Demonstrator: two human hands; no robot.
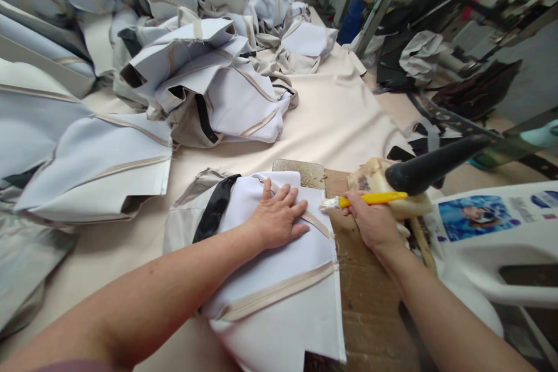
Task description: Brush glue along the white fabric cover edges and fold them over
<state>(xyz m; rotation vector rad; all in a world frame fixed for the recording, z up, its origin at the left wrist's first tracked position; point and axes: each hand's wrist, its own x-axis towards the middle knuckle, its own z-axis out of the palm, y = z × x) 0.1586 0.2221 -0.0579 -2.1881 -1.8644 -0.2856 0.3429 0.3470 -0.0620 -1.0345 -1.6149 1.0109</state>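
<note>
Left hand (276, 215): open, pressed flat on a white fabric panel (270, 270), lower centre of the frame
Right hand (370, 221): curled around a yellow-handled brush (370, 199) (bristles pointing left, long axis level), just right of the panel

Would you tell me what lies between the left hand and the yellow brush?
The head view shows white fabric crossed by a beige strip.

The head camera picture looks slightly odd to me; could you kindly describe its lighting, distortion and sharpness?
In the head view, soft, even light falls on the pale fabric pieces, with faint shadows and no harsh glare; wide-angle distortion stretches the left forearm toward the corner; the yellow-handled brush in the right hand looks reasonably sharp.
</note>
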